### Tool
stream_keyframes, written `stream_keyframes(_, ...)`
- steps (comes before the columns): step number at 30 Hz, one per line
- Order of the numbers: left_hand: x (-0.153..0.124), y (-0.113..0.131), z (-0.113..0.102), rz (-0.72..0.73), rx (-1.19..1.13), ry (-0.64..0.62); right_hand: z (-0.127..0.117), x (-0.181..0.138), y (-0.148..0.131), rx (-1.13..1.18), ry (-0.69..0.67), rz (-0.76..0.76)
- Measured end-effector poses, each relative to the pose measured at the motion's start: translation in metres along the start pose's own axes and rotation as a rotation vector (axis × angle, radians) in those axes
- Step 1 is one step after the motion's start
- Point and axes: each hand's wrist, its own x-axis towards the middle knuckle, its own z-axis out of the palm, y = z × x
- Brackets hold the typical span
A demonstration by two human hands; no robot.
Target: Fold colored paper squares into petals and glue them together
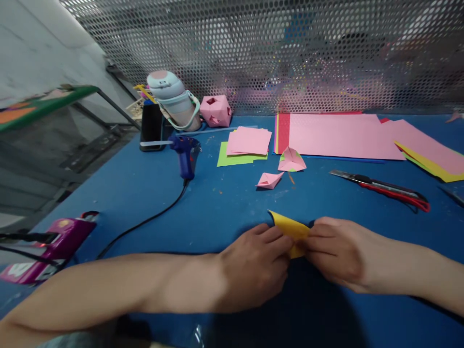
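We note left hand [255, 268] and right hand [333, 249] pinching a small, bent yellow paper piece [290, 227] between them over the flat blue tabletop [224, 212]. Beyond: lidded, pale-blue cylindrical bottle [177, 104], contents hidden; cream basket [135, 109] holding bright oddments.

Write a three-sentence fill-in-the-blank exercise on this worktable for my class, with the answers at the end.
1. The left hand and right hand hold a piece of ____ paper.
2. The hot glue gun has a cord coloured ____.
3. The utility knife lies with its blade toward the picture's ____ side.

Missing words: yellow; black; left.
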Motion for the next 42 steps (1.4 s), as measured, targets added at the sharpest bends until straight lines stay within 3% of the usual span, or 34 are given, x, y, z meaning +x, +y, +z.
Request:
stream_keyframes(4,-0.001,0.004,0.002,0.053,0.009,0.021,-0.012,-0.004,-0.008,0.046,-0.066,0.107)
stream_keyframes(8,-0.002,0.011,0.005,0.082,0.057,0.053,-0.004,-0.004,-0.010,0.097,0.029,0.248)
stream_keyframes(11,-0.004,0.015,0.007,0.111,0.097,0.076,0.011,0.000,-0.010,0.024,0.133,0.182)
stream_keyframes(14,-0.005,0.017,0.008,0.127,0.110,0.080,0.023,0.005,-0.010,-0.073,0.148,0.113)
stream_keyframes(19,-0.006,0.016,0.007,0.165,0.122,0.085,0.033,0.012,-0.010,-0.195,0.109,0.114)
stream_keyframes(25,-0.004,0.015,0.006,0.154,0.066,-0.003,0.034,0.022,-0.008,-0.260,0.086,0.171)
stream_keyframes(33,-0.005,0.014,0.005,0.160,0.034,-0.035,0.031,0.036,-0.007,-0.414,-0.160,0.341)
stream_keyframes(38,-0.004,0.014,0.006,0.133,-0.013,-0.043,0.030,0.037,-0.009,-0.484,-0.109,0.437)
stream_keyframes(42,-0.004,0.014,0.007,0.133,-0.008,-0.032,0.025,0.034,-0.008,-0.489,-0.002,0.250)
